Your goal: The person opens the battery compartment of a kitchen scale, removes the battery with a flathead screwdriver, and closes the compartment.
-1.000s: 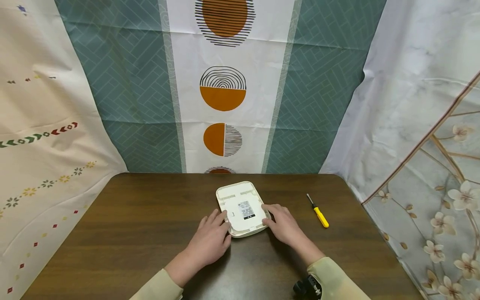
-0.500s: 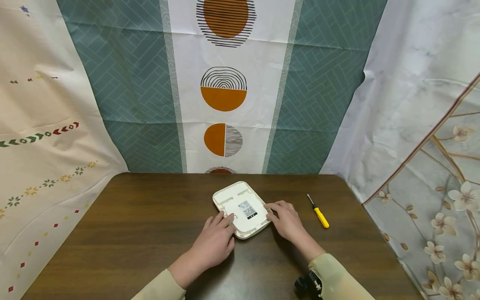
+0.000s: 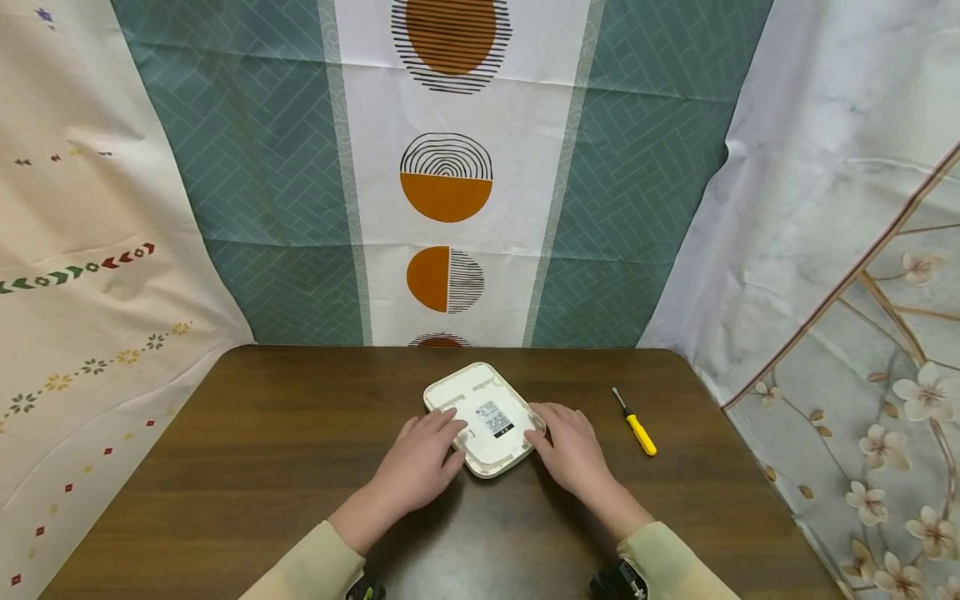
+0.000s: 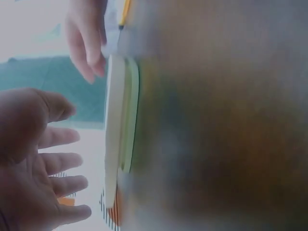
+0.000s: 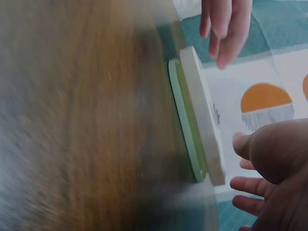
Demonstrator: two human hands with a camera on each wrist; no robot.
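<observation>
A flat white device (image 3: 480, 454) with rounded corners lies on the table, a printed label with a black strip facing up. Seen from the side in the left wrist view, the white body (image 4: 113, 120) sits above a thinner greenish layer. My left hand (image 3: 416, 462) is at its left edge, fingers spread and fairly straight; the left wrist view shows a gap between fingertips and device. My right hand (image 3: 573, 450) is by its right corner, thumb and fingers apart. In the right wrist view those fingers (image 5: 250, 185) are extended beside the device, and contact is hard to tell.
A screwdriver (image 3: 636, 423) with a yellow handle and black collar lies to the right of my right hand. The brown wooden table (image 3: 300, 400) ends at a patterned cloth backdrop (image 3: 450, 283), with further cloths hanging on both sides.
The device has turned slightly counter-clockwise on the table, mostly in the first half second. My left hand has since drawn back a little to the left and away. The screwdriver has not moved.
</observation>
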